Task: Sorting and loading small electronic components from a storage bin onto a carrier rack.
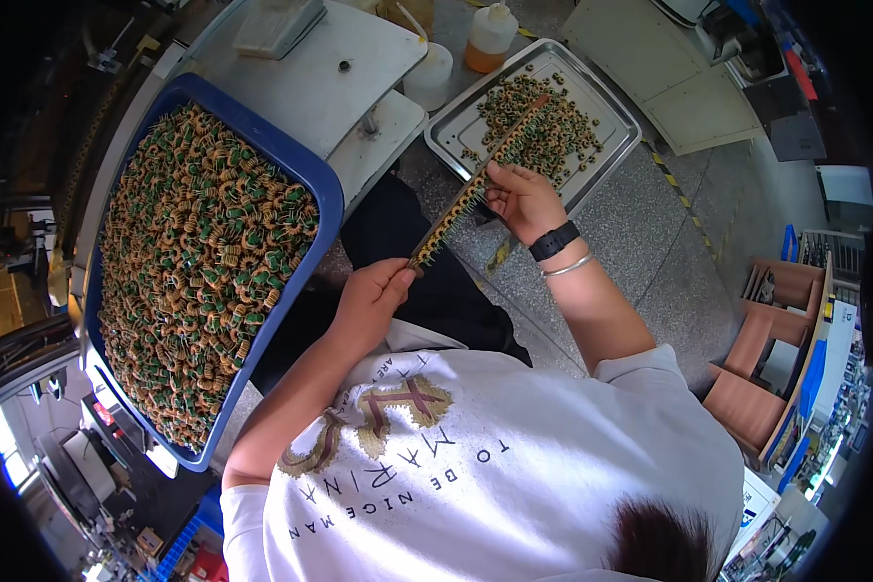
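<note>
Pinching in the fingers [388,268] of the left hand [367,297], mid-frame, one end of a long brown strip [477,180] lined with green-and-copper coils [452,222]; pinching farther along with the right hand [527,202]; overlapping in view a coil-strewn silver metal tray [456,126], upper right.

Orange-tinted bottle [491,39], pale cabinet [671,82].

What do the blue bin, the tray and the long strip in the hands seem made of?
Blue bin: probably moulded plastic, from its smooth, rounded, one-colour rim. Tray: likely stainless steel, polished, by its silvery reflections. Long strip: dull brown at its bare end, perhaps wood or metal; unclear.
</note>
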{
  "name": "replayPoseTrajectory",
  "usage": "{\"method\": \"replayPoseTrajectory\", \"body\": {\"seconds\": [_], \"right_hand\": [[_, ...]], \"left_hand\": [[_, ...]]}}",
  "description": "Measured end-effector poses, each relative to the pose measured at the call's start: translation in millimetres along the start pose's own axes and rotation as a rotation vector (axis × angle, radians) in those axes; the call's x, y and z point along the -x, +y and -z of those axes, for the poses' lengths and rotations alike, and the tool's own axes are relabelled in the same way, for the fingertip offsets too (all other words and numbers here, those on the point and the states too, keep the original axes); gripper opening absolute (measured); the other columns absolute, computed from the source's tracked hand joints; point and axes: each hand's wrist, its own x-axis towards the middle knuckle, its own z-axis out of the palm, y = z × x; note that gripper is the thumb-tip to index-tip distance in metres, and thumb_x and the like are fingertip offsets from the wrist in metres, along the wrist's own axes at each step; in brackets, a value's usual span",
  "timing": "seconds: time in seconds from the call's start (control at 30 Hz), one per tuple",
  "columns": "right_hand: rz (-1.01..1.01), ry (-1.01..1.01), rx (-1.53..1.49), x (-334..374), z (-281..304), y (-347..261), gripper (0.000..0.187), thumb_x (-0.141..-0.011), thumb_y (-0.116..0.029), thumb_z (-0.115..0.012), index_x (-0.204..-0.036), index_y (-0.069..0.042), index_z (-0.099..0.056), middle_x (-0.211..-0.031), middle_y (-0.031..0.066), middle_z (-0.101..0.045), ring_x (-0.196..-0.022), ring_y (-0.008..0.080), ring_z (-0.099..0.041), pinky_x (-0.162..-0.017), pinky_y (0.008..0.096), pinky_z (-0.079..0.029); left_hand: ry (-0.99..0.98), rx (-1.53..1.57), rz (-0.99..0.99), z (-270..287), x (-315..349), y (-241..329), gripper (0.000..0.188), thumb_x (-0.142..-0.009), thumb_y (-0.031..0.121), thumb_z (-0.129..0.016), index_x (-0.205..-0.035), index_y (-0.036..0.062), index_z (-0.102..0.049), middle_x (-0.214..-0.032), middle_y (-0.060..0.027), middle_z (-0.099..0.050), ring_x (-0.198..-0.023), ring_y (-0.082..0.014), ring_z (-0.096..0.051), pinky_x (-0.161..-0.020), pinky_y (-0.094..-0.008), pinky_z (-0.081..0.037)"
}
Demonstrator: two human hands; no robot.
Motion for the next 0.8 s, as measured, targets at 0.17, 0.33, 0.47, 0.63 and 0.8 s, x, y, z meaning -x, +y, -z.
{"method": "replayPoseTrajectory", "body": {"seconds": [0.17, 0.33, 0.47, 0.63, 0.8], "right_hand": [[-0.036, 0.051, -0.018, -10, 9, -1, 0.012, -0.085, -0.014, -0.068, -0.085, -0.004, -0.061, -0.073, 0.0009, -0.060, -0.066, 0.0115, -0.058, -0.057, 0.0236, -0.046], [-0.024, 0.146, -0.024, -26, 26, -6, 0.014, -0.085, -0.015, -0.068, -0.090, -0.003, -0.063, -0.074, 0.0014, -0.060, -0.065, 0.0117, -0.057, -0.056, 0.0233, -0.045], [-0.037, 0.181, -0.016, -45, 47, -17, 0.015, -0.084, -0.016, -0.069, -0.091, -0.004, -0.064, -0.073, 0.0014, -0.059, -0.064, 0.0119, -0.055, -0.055, 0.0232, -0.044], [0.116, 0.450, 0.082, -65, 86, -40, 0.019, -0.082, -0.018, -0.071, -0.093, -0.005, -0.064, -0.074, 0.0016, -0.060, -0.062, 0.0122, -0.056, -0.051, 0.0232, -0.044], [0.287, 0.634, 0.432, -59, 103, -55, 0.026, -0.084, -0.025, -0.069, -0.092, 0.000, -0.065, -0.078, 0.0060, -0.066, -0.059, 0.0123, -0.058, -0.048, 0.0233, -0.045]], "left_hand": [[-0.017, -0.033, -0.078, -2, -9, -7, 0.023, -0.096, 0.017, -0.048, -0.101, -0.0015, -0.061, -0.058, 0.0043, -0.040, -0.052, -0.0034, -0.035, -0.048, -0.0193, -0.029], [-0.031, -0.061, -0.029, -2, -11, -8, 0.023, -0.094, 0.018, -0.050, -0.096, -0.0013, -0.062, -0.059, -0.0032, -0.050, -0.054, -0.0100, -0.045, -0.052, -0.0258, -0.038], [-0.052, -0.063, -0.017, 5, -9, -11, 0.023, -0.093, 0.018, -0.050, -0.095, -0.0012, -0.062, -0.060, -0.0035, -0.051, -0.054, -0.0103, -0.046, -0.053, -0.0264, -0.039], [-0.086, -0.122, -0.007, 26, 16, -18, 0.022, -0.093, 0.017, -0.051, -0.099, -0.0008, -0.062, -0.062, -0.0029, -0.053, -0.056, -0.0102, -0.047, -0.054, -0.0258, -0.039], [-0.038, -0.067, 0.034, 37, 29, -11, 0.022, -0.094, 0.017, -0.051, -0.100, -0.0001, -0.063, -0.063, -0.0008, -0.050, -0.057, -0.0089, -0.044, -0.055, -0.0245, -0.039]]}}
